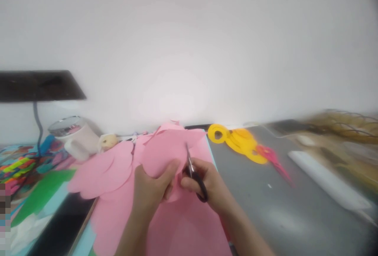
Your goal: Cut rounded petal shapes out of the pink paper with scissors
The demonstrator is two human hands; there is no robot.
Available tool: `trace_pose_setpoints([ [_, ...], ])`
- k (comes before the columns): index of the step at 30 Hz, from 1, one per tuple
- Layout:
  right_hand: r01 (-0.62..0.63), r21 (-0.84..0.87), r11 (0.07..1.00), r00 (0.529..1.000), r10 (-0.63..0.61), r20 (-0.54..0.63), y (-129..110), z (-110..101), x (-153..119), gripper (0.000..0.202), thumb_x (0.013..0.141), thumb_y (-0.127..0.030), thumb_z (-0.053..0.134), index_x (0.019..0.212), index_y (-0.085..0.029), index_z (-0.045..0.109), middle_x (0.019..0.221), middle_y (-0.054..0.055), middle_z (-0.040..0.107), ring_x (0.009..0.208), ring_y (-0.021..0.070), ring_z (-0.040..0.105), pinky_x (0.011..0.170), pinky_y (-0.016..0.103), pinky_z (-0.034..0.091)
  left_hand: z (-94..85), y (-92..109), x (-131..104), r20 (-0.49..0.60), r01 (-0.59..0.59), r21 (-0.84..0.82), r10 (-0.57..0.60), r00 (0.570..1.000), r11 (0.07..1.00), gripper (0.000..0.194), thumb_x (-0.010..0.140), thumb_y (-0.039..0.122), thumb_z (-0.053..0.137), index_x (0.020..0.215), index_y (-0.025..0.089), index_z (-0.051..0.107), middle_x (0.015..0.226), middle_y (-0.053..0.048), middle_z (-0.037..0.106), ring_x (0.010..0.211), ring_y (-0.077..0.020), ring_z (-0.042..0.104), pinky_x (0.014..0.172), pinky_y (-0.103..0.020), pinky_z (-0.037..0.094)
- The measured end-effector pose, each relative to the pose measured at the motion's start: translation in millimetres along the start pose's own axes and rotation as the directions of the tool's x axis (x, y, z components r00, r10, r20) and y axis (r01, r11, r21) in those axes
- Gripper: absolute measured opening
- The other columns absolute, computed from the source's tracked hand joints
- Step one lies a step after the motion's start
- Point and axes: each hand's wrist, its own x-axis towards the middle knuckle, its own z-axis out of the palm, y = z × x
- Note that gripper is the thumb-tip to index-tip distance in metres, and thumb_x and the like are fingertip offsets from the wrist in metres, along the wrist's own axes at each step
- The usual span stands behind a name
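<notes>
My left hand (156, 183) is closed on a piece of pink paper (161, 149), thumb on top and fingers beneath. In my right hand (203, 177) is a pair of dark-handled scissors (190, 163), blades pointing away from me at the right side of that paper. Whether the blades are apart is blurred. Under both hands spreads a large pink sheet (189, 228). Rounded pink paper pieces (103, 169) lie overlapping to the left of my left hand.
Yellow paper shapes (240, 143) and pink scissors (271, 157) lie on the grey table (265, 208) at right, near a white power strip (327, 179). At left are a white mug (78, 141), a green sheet (44, 193) and a black flat object (63, 224). A wall rises behind.
</notes>
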Motion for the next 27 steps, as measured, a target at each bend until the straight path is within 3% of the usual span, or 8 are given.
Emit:
trace_pose_setpoints([
  [12, 0.068, 0.046, 0.997, 0.997, -0.069, 0.025, 3.8, -2.3, -0.9, 0.031, 0.064, -0.031, 0.081, 0.069, -0.017, 0.053, 0.060, -0.006, 0.043, 0.054, 0.0077, 0.033, 0.049, 0.020, 0.029, -3.5, -0.9, 1.4, 0.053, -0.003, 0.022, 0.002, 0.999, 1.000, 0.052, 0.062, 0.040, 0.066, 0.028, 0.020, 0.033, 0.026, 0.004, 0.031, 0.028, -0.0060, 0.030, 0.032, -0.023, 0.024],
  [27, 0.044, -0.008, 0.999, 0.999, -0.044, -0.001, 4.2, -2.9, -1.7, 0.026, 0.069, -0.032, 0.076, 0.071, -0.017, 0.055, 0.059, -0.006, 0.044, 0.052, 0.0073, 0.032, 0.047, 0.021, 0.025, -3.8, -4.0, 2.9, 0.052, -0.061, 0.025, 0.059, 0.997, 0.998, 0.052, 0.066, 0.037, 0.066, 0.028, 0.020, 0.033, 0.026, 0.005, 0.032, 0.029, -0.0056, 0.030, 0.036, -0.022, 0.029],
])
